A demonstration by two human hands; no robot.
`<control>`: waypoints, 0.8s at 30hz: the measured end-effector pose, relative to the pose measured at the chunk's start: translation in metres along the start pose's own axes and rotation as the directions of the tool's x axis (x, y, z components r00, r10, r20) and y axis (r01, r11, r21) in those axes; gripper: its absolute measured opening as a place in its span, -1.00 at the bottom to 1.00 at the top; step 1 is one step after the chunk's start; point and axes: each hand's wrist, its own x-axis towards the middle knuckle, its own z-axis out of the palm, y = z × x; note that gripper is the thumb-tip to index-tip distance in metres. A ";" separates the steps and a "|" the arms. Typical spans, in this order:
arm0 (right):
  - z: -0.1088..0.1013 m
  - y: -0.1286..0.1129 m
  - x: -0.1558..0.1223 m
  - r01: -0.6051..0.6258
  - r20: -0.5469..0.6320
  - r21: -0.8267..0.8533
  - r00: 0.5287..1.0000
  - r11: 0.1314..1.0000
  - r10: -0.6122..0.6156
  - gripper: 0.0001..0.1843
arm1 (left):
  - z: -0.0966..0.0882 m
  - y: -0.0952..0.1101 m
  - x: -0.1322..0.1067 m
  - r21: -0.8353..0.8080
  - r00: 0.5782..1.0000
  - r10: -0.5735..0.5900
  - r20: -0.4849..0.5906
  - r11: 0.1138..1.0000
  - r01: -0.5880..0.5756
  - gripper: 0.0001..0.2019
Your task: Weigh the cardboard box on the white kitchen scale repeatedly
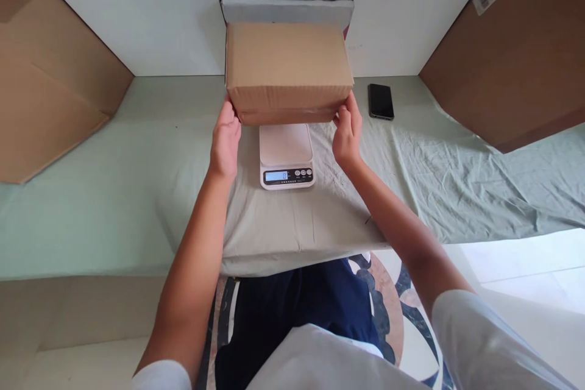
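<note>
Nearest to us, well short of the fingers, we see a pale shirt (320, 359) and dark blue trousers (297, 298) above a patterned floor (415, 317). Beyond these, a pale green cloth (119, 207) extends beneath both hands, most wrinkled outward of the right fingers. Between the wrists, a little nearer than the fingertips, we find a white scale (287, 144), its lit display (276, 176) showing what looks like 0.

The left hand (225, 139) and the right hand (347, 133) hold a cardboard box (289, 58) between them, the fingers of each set against a near lower corner. We note that the box reaches away from the fingers and hides the far part of the scale; whether the two touch, we cannot tell.

Just outward of the right fingers, apart from them, a black phone (381, 102) lies flat on the cloth. Well outward of the left fingers stands a large brown carton (50, 73); well outward of the right fingers, past the phone, we see a labelled carton (525, 61). Farthest from the fingers, white panels (128, 18) rise behind the cloth, and the box partly covers a pale slab (287, 10) there.
</note>
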 end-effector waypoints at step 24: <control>-0.020 -0.066 -0.107 -0.091 0.039 0.106 0.995 0.990 0.088 -0.26 | -0.001 0.002 -0.104 -0.064 0.998 -0.029 -0.054 0.998 0.026 -0.26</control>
